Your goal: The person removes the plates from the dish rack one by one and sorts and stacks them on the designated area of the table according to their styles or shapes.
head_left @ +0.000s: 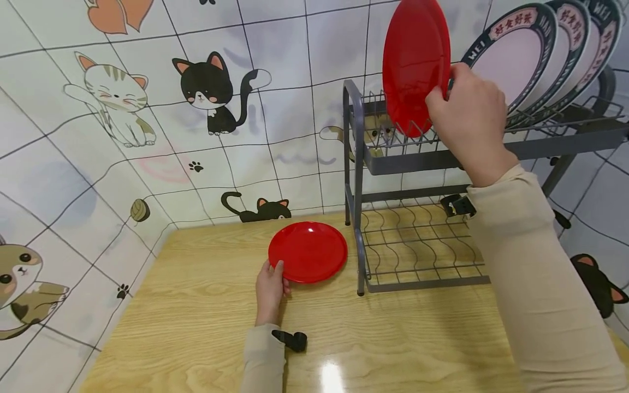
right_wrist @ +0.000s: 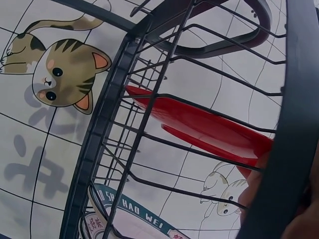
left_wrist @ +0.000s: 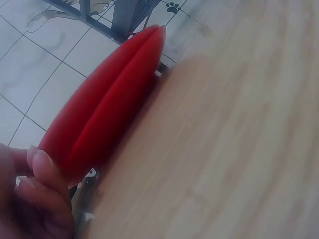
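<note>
My left hand (head_left: 271, 288) grips the near left rim of a red plate (head_left: 308, 252), thumb on top and fingers beneath. In the left wrist view that red plate (left_wrist: 107, 99) shows edge-on, tilted close over the wooden surface. My right hand (head_left: 469, 117) pinches the right edge of another red plate (head_left: 416, 65), which stands on edge at the upper tier of a grey dish rack (head_left: 408, 164). Seen from below in the right wrist view, this red plate (right_wrist: 199, 124) lies among the rack's wires, with the fingers (right_wrist: 254, 191) at its edge.
Several white plates with dark green patterned rims (head_left: 521, 54) stand upright in the upper tier, right of my right hand. The rack's lower tier (head_left: 417, 245) is bare wire over the wooden table (head_left: 206, 316). A tiled wall with cat drawings (head_left: 206, 90) rises behind.
</note>
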`<state>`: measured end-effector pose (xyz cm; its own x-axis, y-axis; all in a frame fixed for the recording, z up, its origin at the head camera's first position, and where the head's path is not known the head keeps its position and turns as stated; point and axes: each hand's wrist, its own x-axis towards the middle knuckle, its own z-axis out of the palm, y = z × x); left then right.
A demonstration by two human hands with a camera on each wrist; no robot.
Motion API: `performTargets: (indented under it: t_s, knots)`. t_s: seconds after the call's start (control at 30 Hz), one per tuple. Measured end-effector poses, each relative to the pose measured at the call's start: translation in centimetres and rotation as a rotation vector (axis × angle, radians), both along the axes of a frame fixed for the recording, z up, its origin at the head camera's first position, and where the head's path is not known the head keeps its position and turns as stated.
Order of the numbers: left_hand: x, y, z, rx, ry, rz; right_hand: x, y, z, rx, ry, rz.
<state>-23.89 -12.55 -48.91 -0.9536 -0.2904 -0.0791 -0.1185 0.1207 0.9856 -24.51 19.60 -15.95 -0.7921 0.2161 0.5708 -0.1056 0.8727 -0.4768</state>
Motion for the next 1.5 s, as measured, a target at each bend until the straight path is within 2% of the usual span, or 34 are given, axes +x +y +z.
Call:
performTargets:
  t_s: [0.13,0.4,0.63,0.93,1.27,1.37,1.5]
  knots:
    - [0.1,-0.1,0.0,-0.011,-0.008,-0.014,0.0,0.0,-0.1,0.023,-0.010,-0.015]
    - [0.1,-0.2,0.0,-0.052,-0.041,-0.029,-0.1,-0.1,-0.2,0.045,0.038,-0.035]
    - [0.0,-0.4,0.4,-0.007,-0.083,-0.055,-0.1,-0.4,-0.3,0.036,0.059,-0.078]
    - [-0.1,-0.4,0.5,-0.011,-0.108,-0.106,0.0,-0.4,-1.0,-0.084,0.202,-0.075]
    - [-0.1,-0.4,0.6,-0.033,-0.099,-0.108,-0.1,-0.6,-1.3,-0.220,0.295,-0.115]
    - [-0.1,-0.4,0.5,-0.034,-0.099,-0.116,0.0,-0.6,-1.5,-0.281,0.327,-0.105]
    - [0.1,-0.4,0.5,-0.045,-0.093,-0.113,0.1,-0.7,-1.5,-0.393,0.369,-0.045]
